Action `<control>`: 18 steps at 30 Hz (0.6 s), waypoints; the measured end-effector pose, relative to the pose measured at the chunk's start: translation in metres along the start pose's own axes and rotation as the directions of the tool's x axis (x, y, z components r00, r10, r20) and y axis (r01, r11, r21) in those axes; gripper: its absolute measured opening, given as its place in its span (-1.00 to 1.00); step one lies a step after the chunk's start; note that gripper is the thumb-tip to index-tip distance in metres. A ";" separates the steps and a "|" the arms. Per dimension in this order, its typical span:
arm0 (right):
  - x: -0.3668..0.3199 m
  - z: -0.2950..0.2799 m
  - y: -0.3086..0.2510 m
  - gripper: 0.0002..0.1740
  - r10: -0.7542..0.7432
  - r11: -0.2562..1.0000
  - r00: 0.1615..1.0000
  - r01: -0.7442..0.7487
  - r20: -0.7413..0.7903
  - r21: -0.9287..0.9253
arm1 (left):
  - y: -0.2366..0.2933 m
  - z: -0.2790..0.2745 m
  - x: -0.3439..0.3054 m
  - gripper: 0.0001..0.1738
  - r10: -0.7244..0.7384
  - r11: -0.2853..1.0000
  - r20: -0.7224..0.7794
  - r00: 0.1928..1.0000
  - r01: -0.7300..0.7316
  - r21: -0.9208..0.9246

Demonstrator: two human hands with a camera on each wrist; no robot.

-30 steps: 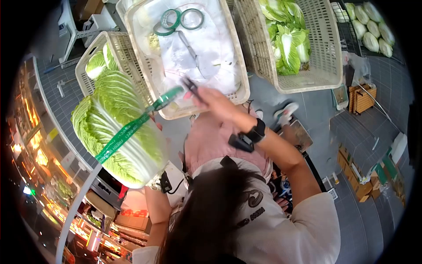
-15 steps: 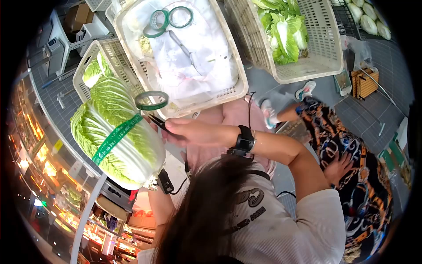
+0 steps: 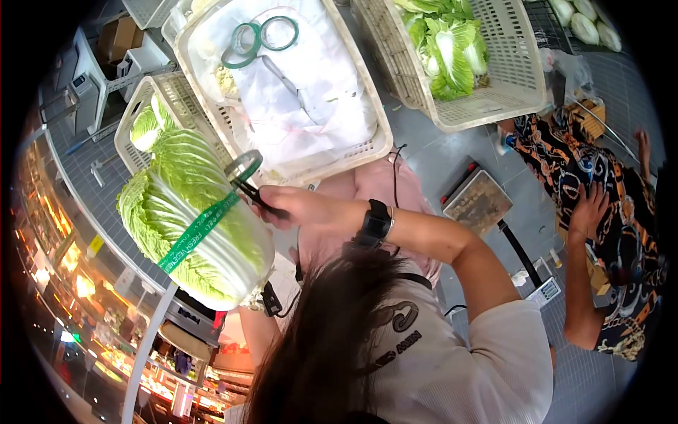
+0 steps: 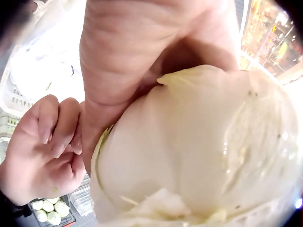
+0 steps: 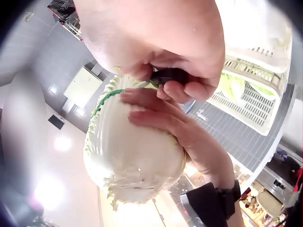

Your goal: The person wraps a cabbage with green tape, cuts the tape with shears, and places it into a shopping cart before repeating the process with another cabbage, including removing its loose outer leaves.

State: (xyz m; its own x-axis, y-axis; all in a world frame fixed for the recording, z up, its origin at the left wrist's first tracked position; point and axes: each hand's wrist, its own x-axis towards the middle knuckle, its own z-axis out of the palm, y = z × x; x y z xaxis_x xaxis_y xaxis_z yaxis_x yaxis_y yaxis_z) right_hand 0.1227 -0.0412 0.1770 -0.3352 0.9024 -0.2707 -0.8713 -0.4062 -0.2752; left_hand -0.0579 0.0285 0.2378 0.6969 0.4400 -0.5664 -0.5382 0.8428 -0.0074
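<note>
In the head view a large napa cabbage (image 3: 205,233) is tilted, with green printed tape (image 3: 201,230) across its leaves. My left hand (image 5: 189,132) grips its side, fingers spread along the white stalks in the right wrist view. In the left wrist view that hand (image 4: 137,61) curves over the cabbage beside its pale cut base (image 4: 246,146). My right hand (image 3: 296,205) holds a slim black tool (image 3: 258,196), whose exact kind I cannot tell, close to the tape's end. A green tape roll (image 3: 249,174) is just beyond the tool.
A pale crate (image 3: 385,138) holds white sheeting, tape rolls (image 3: 279,33) and scissors (image 3: 282,74). Another crate (image 3: 519,56) contains leafy cabbages (image 3: 452,60); a smaller one (image 3: 131,138) is behind my cabbage. A person in a patterned garment (image 3: 586,169) stands at the right, near a floor scale (image 3: 480,201).
My right hand has moved left from over the crate to beside the cabbage, bringing the black tool and tape roll. The person in patterned clothing came into view and moved right.
</note>
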 end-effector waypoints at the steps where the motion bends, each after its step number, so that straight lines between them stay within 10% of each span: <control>1: 0.000 -0.003 -0.002 -0.63 -0.002 1.000 1.000 0.003 0.030 -0.020 | 0.000 -0.001 0.001 -0.34 -0.005 1.000 0.002 1.000 0.005 0.007; 14: -0.011 -0.007 0.001 -0.57 -0.145 0.969 0.989 0.145 0.016 -0.200 | 0.000 -0.006 0.018 -0.34 0.021 0.995 -0.030 0.999 -0.018 0.097; 18: -0.019 0.015 -0.021 -0.60 -0.036 0.996 0.996 0.042 -0.079 0.076 | -0.006 -0.014 0.038 -0.34 0.049 0.994 -0.018 0.999 -0.047 0.098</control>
State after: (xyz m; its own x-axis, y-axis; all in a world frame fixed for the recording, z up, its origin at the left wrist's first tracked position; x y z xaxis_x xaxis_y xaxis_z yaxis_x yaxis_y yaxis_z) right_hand 0.1424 -0.0475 0.2018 -0.2743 0.9023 -0.3327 -0.9095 -0.3558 -0.2151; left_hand -0.0349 0.0359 0.2051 0.6614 0.4748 -0.5806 -0.5212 0.8476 0.0995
